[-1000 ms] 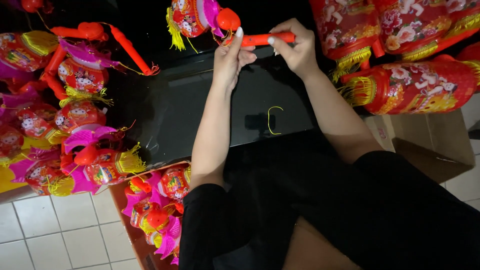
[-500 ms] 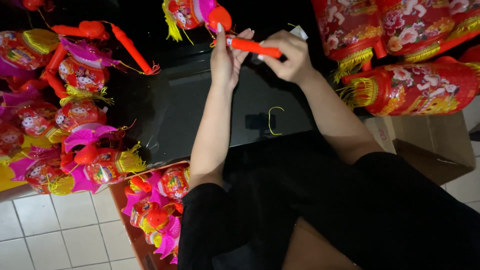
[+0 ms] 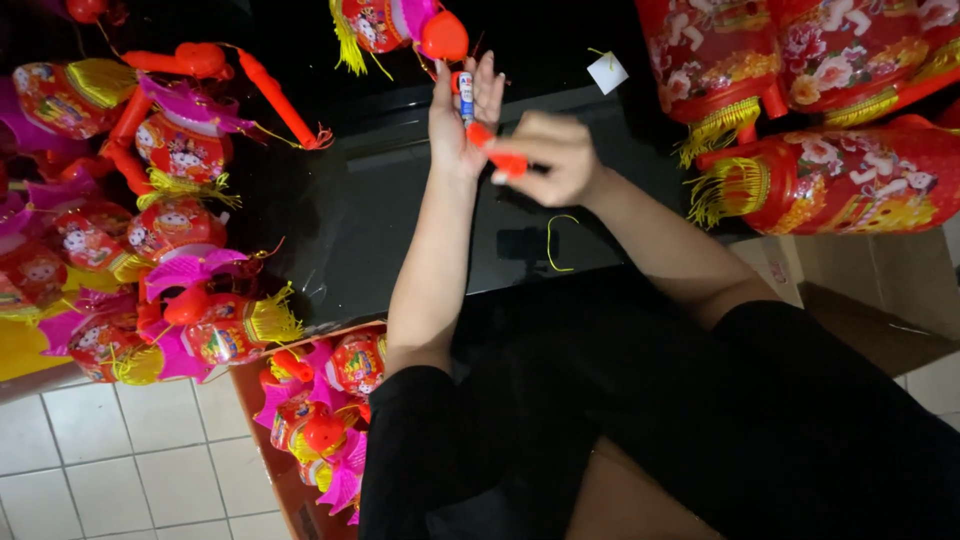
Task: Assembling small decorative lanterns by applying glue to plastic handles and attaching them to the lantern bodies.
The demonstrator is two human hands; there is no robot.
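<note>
Right now the left hand (image 3: 458, 125) has a small white battery (image 3: 466, 97) in its grip above the black surface (image 3: 380, 220). The right hand (image 3: 548, 155) pinches the orange plastic stick (image 3: 497, 150). The battery is not inside yet.

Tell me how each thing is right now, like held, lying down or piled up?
left hand: raised, fingers straight, a small battery against the palm
battery: upright in the left hand
right hand: closed around the orange handle
orange handle: held, tilted
loose lantern: lying on the black table
black table: bearing lanterns
box of lanterns: open, filled
</note>
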